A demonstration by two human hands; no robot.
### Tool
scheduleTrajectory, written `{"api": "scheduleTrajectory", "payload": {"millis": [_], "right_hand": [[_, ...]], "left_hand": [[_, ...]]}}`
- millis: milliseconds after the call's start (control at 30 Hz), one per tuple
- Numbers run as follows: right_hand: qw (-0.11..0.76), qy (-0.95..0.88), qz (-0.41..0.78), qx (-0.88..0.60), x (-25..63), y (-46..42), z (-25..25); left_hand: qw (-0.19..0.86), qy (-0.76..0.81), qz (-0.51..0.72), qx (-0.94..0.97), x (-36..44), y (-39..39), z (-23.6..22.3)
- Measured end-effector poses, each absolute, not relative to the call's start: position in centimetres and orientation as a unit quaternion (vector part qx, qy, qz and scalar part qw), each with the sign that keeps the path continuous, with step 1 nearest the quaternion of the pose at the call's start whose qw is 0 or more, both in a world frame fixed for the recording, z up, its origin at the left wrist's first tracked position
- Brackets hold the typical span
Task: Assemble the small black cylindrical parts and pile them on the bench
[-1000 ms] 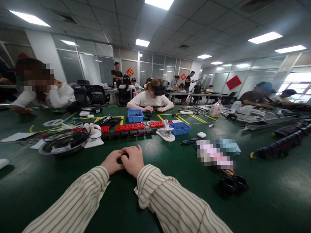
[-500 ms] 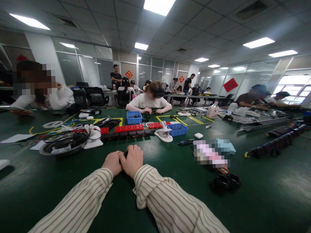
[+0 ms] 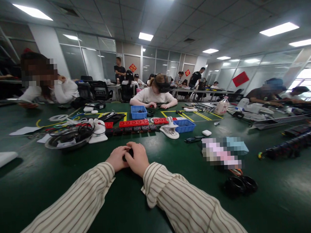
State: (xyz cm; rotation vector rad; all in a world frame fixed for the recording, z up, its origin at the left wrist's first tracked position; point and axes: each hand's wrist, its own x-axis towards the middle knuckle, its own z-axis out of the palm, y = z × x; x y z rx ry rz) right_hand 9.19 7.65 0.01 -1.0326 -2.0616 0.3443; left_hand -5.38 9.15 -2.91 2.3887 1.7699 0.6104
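Close together above the green table (image 3: 78, 188), my left hand (image 3: 118, 158) and my right hand (image 3: 138, 159) are closed around a small black object (image 3: 131, 152). Only a dark, rounded part of it shows between the thumbs and fingers, so its kind cannot be made out. The fingers curl over its far side and their tips are mostly hidden. Beyond the hands lie the black and red power strips (image 3: 131, 129), apart from my fingers.
A metal bowl of cables (image 3: 51, 144) and a white clamp stand (image 3: 98, 134) are ahead on the left. A white clip (image 3: 169, 130) and blue bins (image 3: 184, 126) (image 3: 139, 112) lie ahead. Black cable coils (image 3: 241, 185) rest at right. A co-worker (image 3: 152, 96) sits opposite.
The view has shifted slightly, moving the scene rightward in the picture. My right hand has tilted away a little from the left, and more of the black object shows between them.
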Motion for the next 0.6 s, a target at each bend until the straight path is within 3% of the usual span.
{"api": "scheduleTrajectory", "payload": {"millis": [133, 300, 600], "right_hand": [[0.418, -0.774, 0.142, -0.453, 9.3, 7.8, -0.1], [0.38, -0.762, 0.126, -0.509, 9.5, 7.8, 0.1], [0.373, -0.808, 0.11, -0.443, 9.3, 7.5, 0.1]], "left_hand": [[0.044, 0.592, 0.208, 0.778, -4.6, 8.2, -2.1], [0.024, 0.615, 0.213, 0.759, -4.0, 7.7, -1.4], [0.055, 0.565, 0.235, 0.789, -5.5, 9.0, -2.8]]}}
